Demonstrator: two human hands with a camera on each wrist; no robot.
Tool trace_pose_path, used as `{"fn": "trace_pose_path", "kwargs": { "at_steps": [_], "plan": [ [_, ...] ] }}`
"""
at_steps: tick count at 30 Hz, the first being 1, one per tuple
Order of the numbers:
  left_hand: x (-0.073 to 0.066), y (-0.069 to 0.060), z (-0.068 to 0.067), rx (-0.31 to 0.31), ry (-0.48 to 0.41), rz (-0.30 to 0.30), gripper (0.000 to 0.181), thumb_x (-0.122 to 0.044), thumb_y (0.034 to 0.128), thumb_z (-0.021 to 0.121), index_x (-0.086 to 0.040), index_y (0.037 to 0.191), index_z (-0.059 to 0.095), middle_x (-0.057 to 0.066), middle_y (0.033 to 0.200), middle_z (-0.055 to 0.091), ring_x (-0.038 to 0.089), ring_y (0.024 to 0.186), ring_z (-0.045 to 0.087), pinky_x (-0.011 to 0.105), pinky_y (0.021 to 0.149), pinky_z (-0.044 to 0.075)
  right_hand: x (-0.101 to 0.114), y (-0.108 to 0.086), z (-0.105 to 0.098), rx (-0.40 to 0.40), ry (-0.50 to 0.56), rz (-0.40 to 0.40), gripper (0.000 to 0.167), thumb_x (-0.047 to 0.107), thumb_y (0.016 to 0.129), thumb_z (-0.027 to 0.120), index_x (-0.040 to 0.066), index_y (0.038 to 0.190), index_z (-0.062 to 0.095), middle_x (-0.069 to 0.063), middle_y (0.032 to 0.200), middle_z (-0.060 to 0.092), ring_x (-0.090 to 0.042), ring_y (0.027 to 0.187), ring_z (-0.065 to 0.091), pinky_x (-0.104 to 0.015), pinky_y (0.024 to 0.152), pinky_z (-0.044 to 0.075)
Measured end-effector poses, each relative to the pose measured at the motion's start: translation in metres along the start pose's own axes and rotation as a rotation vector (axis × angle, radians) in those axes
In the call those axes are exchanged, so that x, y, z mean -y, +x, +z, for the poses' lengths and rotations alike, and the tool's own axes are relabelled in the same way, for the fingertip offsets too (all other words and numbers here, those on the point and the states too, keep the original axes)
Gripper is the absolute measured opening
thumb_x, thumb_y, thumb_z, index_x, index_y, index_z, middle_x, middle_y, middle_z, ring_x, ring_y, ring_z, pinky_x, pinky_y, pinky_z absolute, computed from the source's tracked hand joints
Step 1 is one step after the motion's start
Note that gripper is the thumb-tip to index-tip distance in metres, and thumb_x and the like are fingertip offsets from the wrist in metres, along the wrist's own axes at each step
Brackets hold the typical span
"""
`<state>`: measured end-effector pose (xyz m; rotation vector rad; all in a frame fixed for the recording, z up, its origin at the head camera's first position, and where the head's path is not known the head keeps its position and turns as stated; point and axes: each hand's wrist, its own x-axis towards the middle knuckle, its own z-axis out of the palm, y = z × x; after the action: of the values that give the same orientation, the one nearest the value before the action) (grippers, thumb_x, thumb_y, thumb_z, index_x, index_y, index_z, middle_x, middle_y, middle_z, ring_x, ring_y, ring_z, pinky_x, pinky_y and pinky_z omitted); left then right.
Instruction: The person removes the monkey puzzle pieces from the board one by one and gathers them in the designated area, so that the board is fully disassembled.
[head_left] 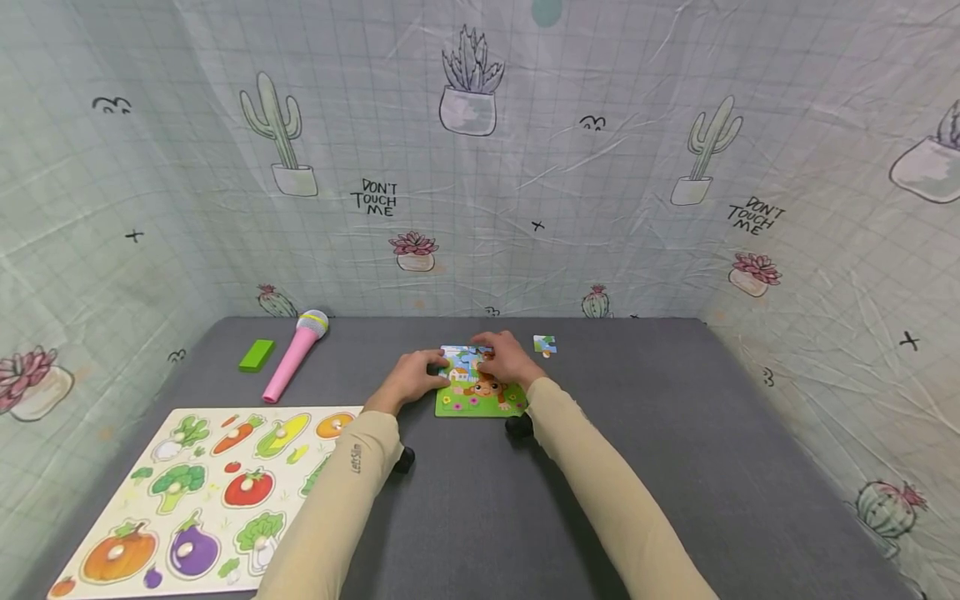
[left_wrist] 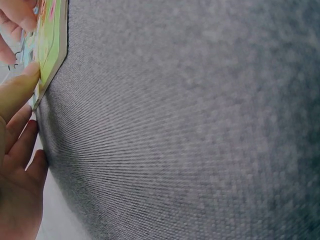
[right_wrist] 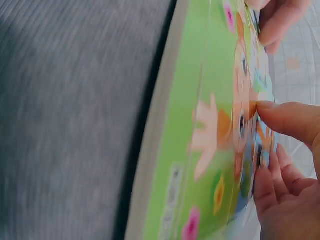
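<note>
Both hands (head_left: 408, 378) (head_left: 508, 359) half-open on the puzzle (head_left: 474, 403)

"DON'T TOUCH ME" 2x on bkgd cloth (head_left: 517, 275); "LetsSlim" on L sleeve (head_left: 337, 500) nr cuff (head_left: 382, 429).

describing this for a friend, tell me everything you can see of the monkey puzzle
The puzzle is a thin, flat board with pale edges, perhaps wood or card, lying on the dark grey table. Its near part is green, with pink and yellow flowers; a brown monkey's face shows above them, and blue sky and a house lie farther back. The left hand touches its left edge; the right hand touches its far right part, partly hiding it, so whether every piece is in is unclear.
</note>
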<state>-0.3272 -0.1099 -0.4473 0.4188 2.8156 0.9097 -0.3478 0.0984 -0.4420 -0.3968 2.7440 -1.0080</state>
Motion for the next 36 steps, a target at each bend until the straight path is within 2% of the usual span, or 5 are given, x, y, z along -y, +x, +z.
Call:
{"fn": "trace_pose_path", "kwargs": {
  "at_steps": [12,18,23,27,36],
  "plan": [
    [-0.001,-0.002,-0.001,0.004,-0.013,0.004,0.039,-0.02,0.0901,0.072,-0.005,0.126,0.067,0.01,0.147,0.048,0.033,0.14,0.037,0.048,0.115,0.03,-0.007,0.0,-0.005,0.0,-0.024,-0.054,0.029,0.013,0.091,0.071,0.01,0.119,0.064,-0.012,0.119,0.053,-0.027,0.108,0.052,-0.043,0.093,0.048],
    [0.0,0.0,-0.001,0.011,-0.019,-0.005,0.039,-0.02,0.0902,0.072,-0.006,0.127,0.067,0.01,0.148,0.047,0.034,0.14,0.036,0.049,0.115,0.031,-0.007,-0.001,-0.005,0.001,-0.047,-0.091,0.025,0.01,0.092,0.069,0.011,0.117,0.068,-0.011,0.115,0.049,-0.025,0.098,0.046,-0.041,0.085,0.046],
    [0.001,0.0,0.001,0.011,-0.023,-0.016,0.04,-0.02,0.0903,0.072,-0.006,0.127,0.067,0.009,0.148,0.047,0.032,0.14,0.035,0.049,0.115,0.03,-0.007,0.0,-0.007,0.003,-0.071,-0.103,0.025,0.009,0.093,0.067,0.01,0.118,0.069,-0.012,0.119,0.048,-0.025,0.102,0.042,-0.041,0.085,0.044],
    [0.002,0.001,0.001,0.012,-0.022,-0.015,0.04,-0.021,0.0904,0.072,-0.007,0.127,0.066,0.008,0.149,0.046,0.032,0.14,0.035,0.048,0.115,0.03,-0.008,-0.001,-0.008,-0.003,-0.031,-0.095,0.025,0.007,0.093,0.066,0.009,0.118,0.071,-0.013,0.121,0.046,-0.024,0.102,0.044,-0.04,0.084,0.045],
    [0.004,0.001,0.002,0.002,-0.03,-0.001,0.037,-0.021,0.0899,0.072,-0.007,0.124,0.068,0.01,0.148,0.047,0.033,0.14,0.036,0.049,0.115,0.03,-0.012,-0.006,-0.008,-0.045,0.163,-0.051,0.023,0.004,0.098,0.057,0.006,0.116,0.071,-0.01,0.118,0.065,-0.021,0.082,0.065,-0.034,0.069,0.055]
  ]
}}
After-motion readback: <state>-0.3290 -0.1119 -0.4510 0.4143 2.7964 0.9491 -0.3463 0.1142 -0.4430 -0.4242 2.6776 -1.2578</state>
